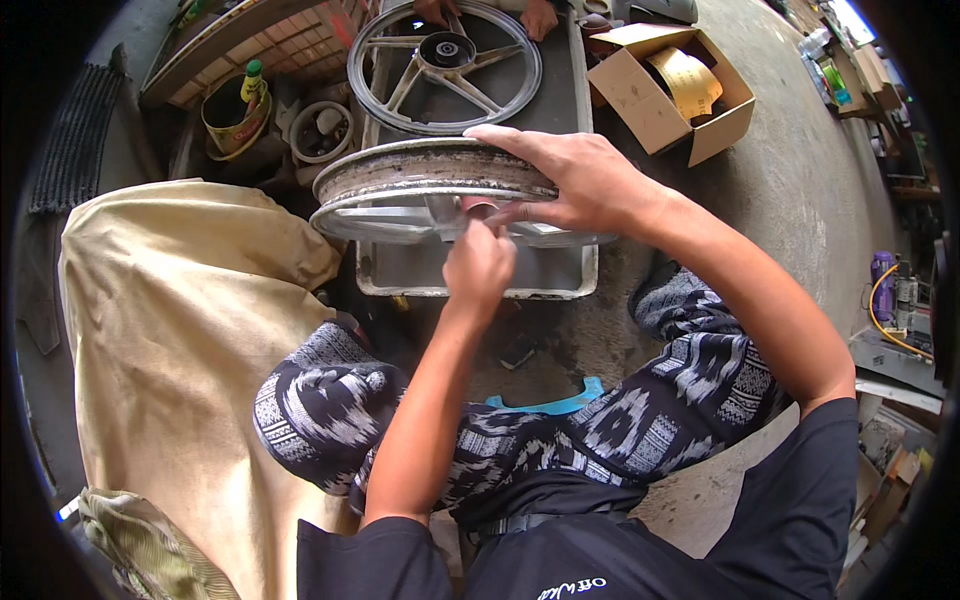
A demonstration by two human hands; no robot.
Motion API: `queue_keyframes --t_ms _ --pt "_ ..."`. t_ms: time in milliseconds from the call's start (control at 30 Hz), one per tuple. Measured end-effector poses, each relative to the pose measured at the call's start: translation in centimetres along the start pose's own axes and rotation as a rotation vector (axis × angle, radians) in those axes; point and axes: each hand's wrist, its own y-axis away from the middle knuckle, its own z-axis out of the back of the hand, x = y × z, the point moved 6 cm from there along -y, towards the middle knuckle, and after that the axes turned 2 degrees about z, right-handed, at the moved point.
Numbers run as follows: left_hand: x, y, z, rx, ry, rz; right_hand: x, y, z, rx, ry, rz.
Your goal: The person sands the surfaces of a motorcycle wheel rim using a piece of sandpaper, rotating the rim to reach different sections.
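Note:
A spoked metal wheel [350, 188], its rim channel coated with grime, is tilted on edge above a grey tray [590, 270]. My right hand [600, 185] grips its right side, fingers over the upper rim and thumb near the hub. At the hub, my left hand [480, 265] is closed, slightly blurred, on a small curved reddish-brown piece [482, 208] that may be sandpaper. The fingers hide most of this piece. Farther off, a second spoked wheel [400, 92] lies on the tray, with another person's hands [538, 18] at its far rim.
An open cardboard box [640, 100] holding a yellow-backed roll [688, 80] stands right of the tray. To its left are a yellow bucket [235, 125] with a green-capped bottle [253, 80] and a white tub [320, 132]. A beige cloth [180, 300] drapes along my left.

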Motion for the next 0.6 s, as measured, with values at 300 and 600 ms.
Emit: queue_keyframes --t_ms 300,600 --pt "-0.2 0.9 -1.4 0.066 0.006 0.008 -0.4 1.2 0.4 0.019 -0.037 -0.037" --pt "-0.2 1.4 -1.5 0.086 -0.012 0.039 -0.5 1.7 0.6 0.048 -0.032 -0.071"
